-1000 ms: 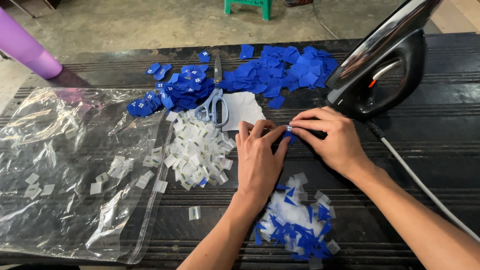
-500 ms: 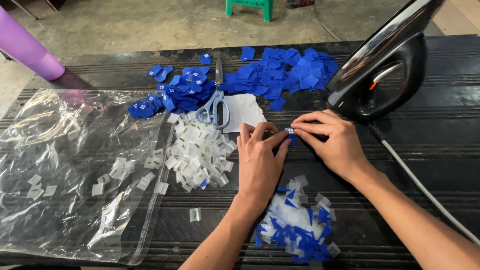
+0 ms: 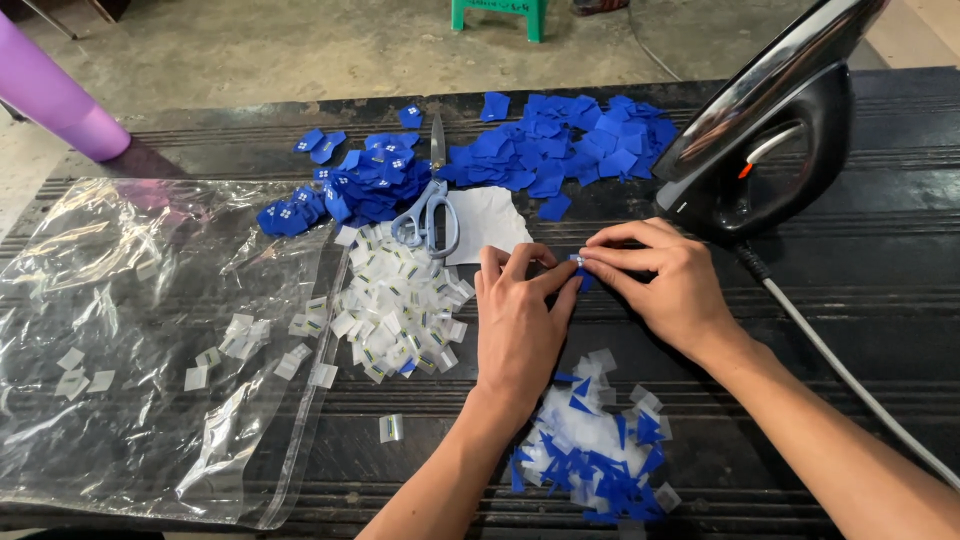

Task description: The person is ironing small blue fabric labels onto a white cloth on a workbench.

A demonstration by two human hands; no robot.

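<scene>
My left hand point(image 3: 522, 315) and my right hand point(image 3: 668, 283) meet over the dark table point(image 3: 880, 330), both pinching one small blue label piece point(image 3: 580, 272) between their fingertips. Left of my left hand lies a heap of small white folded labels point(image 3: 400, 305). Below my hands sits a pile of blue and white scraps point(image 3: 600, 450). At the back spreads a large heap of blue label pieces point(image 3: 560, 150), with a smaller blue heap point(image 3: 350, 185) to its left.
Scissors point(image 3: 430, 215) with pale blue handles lie beside a white paper sheet point(image 3: 485, 225). A black iron point(image 3: 770, 130) stands upright at right, its cord point(image 3: 850, 380) trailing toward me. A clear plastic bag point(image 3: 140, 330) with several white labels covers the left. A purple cylinder point(image 3: 55, 100) leans at far left.
Both hands stay almost in place; the fingertips have shifted slightly on the small blue piece.
</scene>
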